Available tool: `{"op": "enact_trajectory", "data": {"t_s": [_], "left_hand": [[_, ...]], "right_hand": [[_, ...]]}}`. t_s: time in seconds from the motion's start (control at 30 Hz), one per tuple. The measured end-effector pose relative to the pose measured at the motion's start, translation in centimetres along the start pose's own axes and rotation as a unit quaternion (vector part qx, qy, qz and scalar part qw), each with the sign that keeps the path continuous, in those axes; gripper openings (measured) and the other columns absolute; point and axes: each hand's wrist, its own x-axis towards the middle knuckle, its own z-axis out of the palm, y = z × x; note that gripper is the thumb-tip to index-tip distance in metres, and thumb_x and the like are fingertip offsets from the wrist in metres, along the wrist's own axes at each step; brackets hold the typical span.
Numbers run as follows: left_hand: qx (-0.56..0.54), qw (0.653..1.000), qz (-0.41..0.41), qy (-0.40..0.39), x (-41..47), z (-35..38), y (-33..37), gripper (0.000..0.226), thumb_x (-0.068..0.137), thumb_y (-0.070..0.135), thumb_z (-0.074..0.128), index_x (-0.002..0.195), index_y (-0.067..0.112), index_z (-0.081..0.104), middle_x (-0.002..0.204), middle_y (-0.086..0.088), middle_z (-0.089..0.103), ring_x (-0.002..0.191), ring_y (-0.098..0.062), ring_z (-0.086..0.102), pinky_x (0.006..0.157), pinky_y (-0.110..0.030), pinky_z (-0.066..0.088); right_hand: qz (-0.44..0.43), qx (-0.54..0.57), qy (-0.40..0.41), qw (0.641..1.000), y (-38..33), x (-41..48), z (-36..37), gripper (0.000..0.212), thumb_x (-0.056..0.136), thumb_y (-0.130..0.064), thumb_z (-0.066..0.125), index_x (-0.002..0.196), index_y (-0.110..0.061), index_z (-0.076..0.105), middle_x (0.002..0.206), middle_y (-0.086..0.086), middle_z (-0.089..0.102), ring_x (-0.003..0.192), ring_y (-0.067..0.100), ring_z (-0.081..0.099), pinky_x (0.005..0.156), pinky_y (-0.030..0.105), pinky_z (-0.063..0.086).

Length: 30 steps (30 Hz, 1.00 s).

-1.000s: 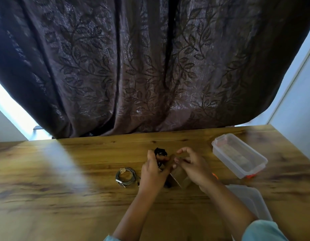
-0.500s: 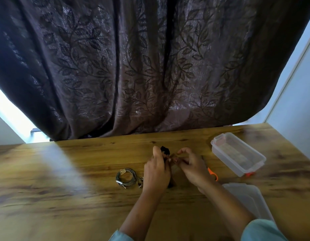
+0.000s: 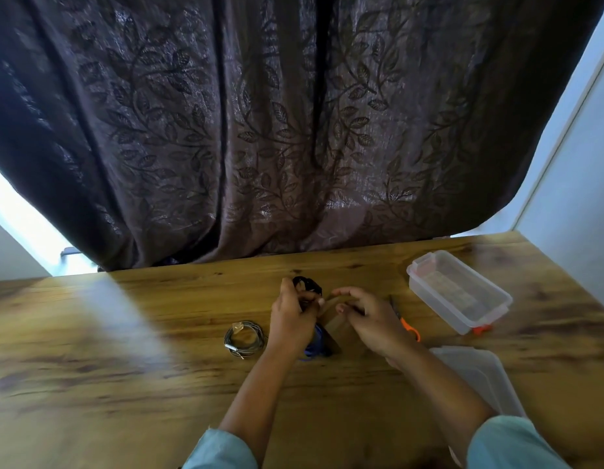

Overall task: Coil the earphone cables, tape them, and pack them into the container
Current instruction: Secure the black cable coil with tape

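Left hand point(image 3: 292, 319) grips the black cable coil point(image 3: 305, 285) over the wooden table point(image 3: 124, 384). Right hand point(image 3: 371, 319) pinches what looks like a brown tape strip point(image 3: 331, 304) beside it. Grey coil point(image 3: 245, 338) lies left, open container point(image 3: 458, 296) far right, lid point(image 3: 476, 374) near right.

Dim, motion-blurred, daylight from left window

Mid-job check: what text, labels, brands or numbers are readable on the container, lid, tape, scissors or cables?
None readable. The clear container, its lid, the brown tape, the scissors, the grey coil and the black coil show no legible print. The frame is motion-blurred, so small marks may be lost.
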Motion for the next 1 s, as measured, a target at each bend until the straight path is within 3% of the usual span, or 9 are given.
{"op": "enact_trajectory", "data": {"t_s": [0.17, 0.27, 0.33, 0.47, 0.53, 0.6, 0.73, 0.87, 1.0], "left_hand": [[-0.038, 0.999, -0.019, -0.019, 0.0, -0.6, -0.4, 0.028, 0.085, 0.007, 0.065, 0.089, 0.019, 0.040, 0.092, 0.000, 0.067, 0.085, -0.014, 0.062, 0.070, -0.025, 0.050], [-0.044, 0.998, -0.013, -0.048, -0.1, -1.1, -0.4, 0.026, 0.087, 0.006, 0.062, 0.091, 0.015, 0.039, 0.087, 0.006, 0.067, 0.081, -0.004, 0.062, 0.066, -0.013, 0.047], [-0.071, 0.996, -0.017, -0.054, -0.1, -1.3, -0.5, 0.021, 0.088, 0.009, 0.062, 0.093, 0.011, 0.042, 0.088, 0.005, 0.066, 0.083, -0.008, 0.062, 0.066, -0.016, 0.048], [-0.108, 0.991, -0.027, -0.069, -0.6, -1.5, -0.5, 0.032, 0.084, 0.017, 0.069, 0.097, 0.007, 0.042, 0.087, 0.002, 0.069, 0.085, -0.011, 0.066, 0.078, -0.032, 0.053], [-0.093, 0.993, -0.023, -0.070, -0.9, -1.2, -0.5, 0.039, 0.079, 0.015, 0.075, 0.096, 0.009, 0.040, 0.086, 0.002, 0.073, 0.085, -0.007, 0.068, 0.079, -0.031, 0.053], [-0.070, 0.996, -0.011, -0.044, -1.1, -1.0, -0.5, 0.042, 0.077, 0.011, 0.076, 0.098, 0.005, 0.041, 0.080, 0.004, 0.072, 0.078, -0.001, 0.066, 0.074, -0.026, 0.052], [-0.012, 0.999, 0.045, -0.015, -1.2, -0.9, -0.4, 0.040, 0.079, 0.009, 0.074, 0.102, 0.002, 0.042, 0.080, 0.011, 0.068, 0.077, 0.006, 0.062, 0.070, -0.016, 0.050], [0.028, 0.996, 0.081, -0.012, -1.2, -0.7, -0.5, 0.037, 0.081, 0.012, 0.072, 0.099, 0.011, 0.040, 0.085, 0.013, 0.066, 0.084, 0.008, 0.061, 0.072, -0.010, 0.047], [0.036, 0.995, 0.090, 0.001, -1.3, -0.4, -0.7, 0.034, 0.082, 0.005, 0.070, 0.091, 0.017, 0.039, 0.077, 0.014, 0.067, 0.079, 0.014, 0.061, 0.066, -0.006, 0.045]], "right_hand": [[-0.007, -0.005, -0.005, 1.000, 0.1, -0.2, 0.1, 0.027, 0.097, -0.021, 0.052, 0.122, -0.032, 0.058, 0.122, -0.002, 0.063, 0.105, 0.004, 0.057, 0.079, 0.017, 0.045], [0.000, -0.004, -0.010, 1.000, 0.1, -0.1, 0.1, 0.026, 0.097, -0.021, 0.052, 0.120, -0.033, 0.058, 0.121, -0.001, 0.064, 0.103, 0.007, 0.058, 0.074, 0.018, 0.044], [0.003, -0.006, -0.007, 1.000, 0.1, -0.1, 0.0, 0.024, 0.097, -0.023, 0.052, 0.118, -0.034, 0.058, 0.118, -0.002, 0.064, 0.094, 0.005, 0.059, 0.068, 0.018, 0.043], [0.015, 0.004, 0.002, 1.000, -0.1, 0.1, -0.2, 0.019, 0.096, -0.020, 0.054, 0.107, -0.033, 0.061, 0.088, -0.006, 0.068, 0.068, 0.010, 0.056, 0.055, 0.020, 0.039], [0.009, -0.001, 0.003, 1.000, -0.1, 0.2, -0.3, 0.015, 0.094, -0.017, 0.053, 0.099, -0.028, 0.062, 0.065, -0.007, 0.057, 0.052, 0.006, 0.047, 0.046, 0.019, 0.032], [0.003, -0.018, 0.004, 1.000, -0.1, 0.5, -0.4, 0.011, 0.094, -0.016, 0.052, 0.095, -0.022, 0.061, 0.057, -0.007, 0.047, 0.041, 0.002, 0.038, 0.042, 0.017, 0.027], [0.009, -0.038, -0.024, 0.999, -0.5, 0.6, -0.9, 0.006, 0.094, -0.021, 0.054, 0.095, -0.026, 0.058, 0.064, -0.002, 0.054, 0.049, 0.005, 0.045, 0.048, 0.019, 0.033], [0.021, -0.002, -0.037, 0.999, -0.4, 0.4, -1.2, 0.012, 0.092, -0.022, 0.058, 0.098, -0.032, 0.057, 0.093, 0.024, 0.067, 0.074, 0.023, 0.054, 0.067, 0.034, 0.038], [0.025, 0.009, -0.043, 0.999, -0.4, 0.2, -1.4, 0.013, 0.092, -0.023, 0.059, 0.099, -0.032, 0.058, 0.099, 0.024, 0.067, 0.076, 0.024, 0.054, 0.068, 0.036, 0.037]]}}
